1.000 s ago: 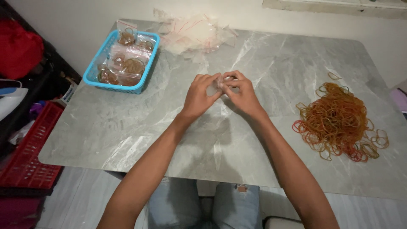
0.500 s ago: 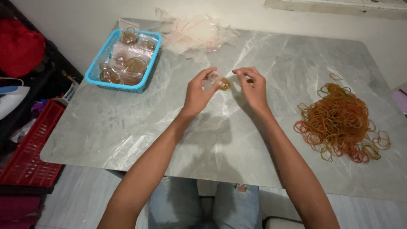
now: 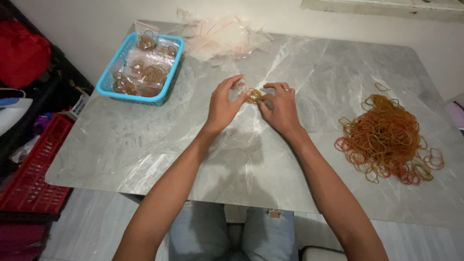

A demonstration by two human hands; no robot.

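Dim overhead light, soft shadows, slight blur

Bench [image 3: 338, 67]: grey marble-look top, polished, glossy w/ pale veins.
Small bag [image 3: 241, 88]: clear thin plastic film, shiny, held betw. fingers of left hand [image 3: 223, 107] & right hand [image 3: 279, 110].
Rubber bands [image 3: 386, 133]: matt rubber, orange/red/tan.
Basket [image 3: 107, 83]: blue moulded plastic, lattice walls, semi-gloss.
Spare bags [image 3: 224, 36]: clear crinkled plastic.
Crate [image 3: 29, 186]: red plastic, matt.

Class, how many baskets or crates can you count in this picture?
2: a blue basket of bagged rubber bands on the table's far left, and a red crate on the floor, partly cut off.
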